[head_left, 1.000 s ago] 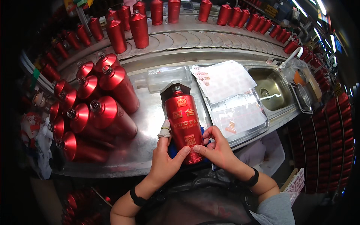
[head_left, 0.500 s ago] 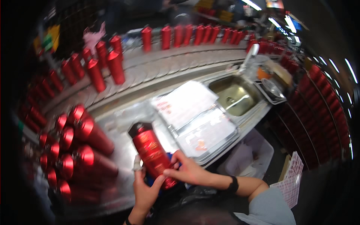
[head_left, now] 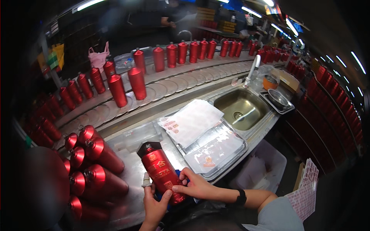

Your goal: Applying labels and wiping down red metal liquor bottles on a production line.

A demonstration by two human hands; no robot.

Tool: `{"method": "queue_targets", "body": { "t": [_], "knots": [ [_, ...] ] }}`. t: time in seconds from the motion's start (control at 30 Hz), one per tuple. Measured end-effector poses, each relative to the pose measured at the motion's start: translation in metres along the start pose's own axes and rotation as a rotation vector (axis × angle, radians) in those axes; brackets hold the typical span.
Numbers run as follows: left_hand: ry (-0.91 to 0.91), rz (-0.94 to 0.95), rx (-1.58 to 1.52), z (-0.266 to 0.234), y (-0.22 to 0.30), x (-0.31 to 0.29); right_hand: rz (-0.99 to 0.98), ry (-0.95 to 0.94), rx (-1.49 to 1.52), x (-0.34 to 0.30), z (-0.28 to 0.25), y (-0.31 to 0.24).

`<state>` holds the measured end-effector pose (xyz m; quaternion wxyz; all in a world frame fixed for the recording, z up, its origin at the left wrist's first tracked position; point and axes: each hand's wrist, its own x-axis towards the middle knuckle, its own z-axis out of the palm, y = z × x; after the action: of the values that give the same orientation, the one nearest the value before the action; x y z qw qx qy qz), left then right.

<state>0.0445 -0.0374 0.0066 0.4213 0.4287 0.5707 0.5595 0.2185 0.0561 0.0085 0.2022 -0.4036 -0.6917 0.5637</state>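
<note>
A red bottle (head_left: 160, 169) with a dark cap lies tilted on the steel counter (head_left: 131, 200), just in front of me. My left hand (head_left: 154, 204) cups its base from below; the forefinger wears a white finger cot. My right hand (head_left: 196, 184) presses on its lower side, fingers spread over a label area. A bit of blue shows under the bottle.
Several red bottles (head_left: 96, 165) lie piled at left. More red bottles (head_left: 137, 82) stand on the curved conveyor (head_left: 173, 84) behind. A steel tray (head_left: 216, 150) holds sheets of labels (head_left: 190, 121). A sink (head_left: 241, 109) with a tap lies at right. A label sheet (head_left: 306, 190) hangs lower right.
The view swung left and up, so bottle and hands now sit lower in the picture. The bottle tilted further to the left; both hands stayed on it.
</note>
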Motion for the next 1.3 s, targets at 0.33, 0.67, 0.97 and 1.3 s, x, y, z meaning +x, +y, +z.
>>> {"method": "queue_targets", "body": {
  "t": [0.33, 0.67, 0.97, 1.3],
  "knots": [
    [0.025, 0.001, 0.012, 0.0, 0.003, -0.002, 0.017, -0.011, 0.078, 0.001, 0.005, -0.004],
    [0.02, 0.003, 0.024, -0.006, -0.003, 0.001, 0.029, -0.015, 0.159, 0.002, 0.008, -0.004],
    [-0.055, 0.05, -0.107, -0.014, -0.005, 0.002, 0.093, -0.07, 0.148, 0.0, 0.001, -0.018],
    [-0.066, 0.042, -0.097, -0.016, -0.007, 0.0, 0.05, -0.062, 0.11, 0.001, 0.004, -0.017]
  ]
}}
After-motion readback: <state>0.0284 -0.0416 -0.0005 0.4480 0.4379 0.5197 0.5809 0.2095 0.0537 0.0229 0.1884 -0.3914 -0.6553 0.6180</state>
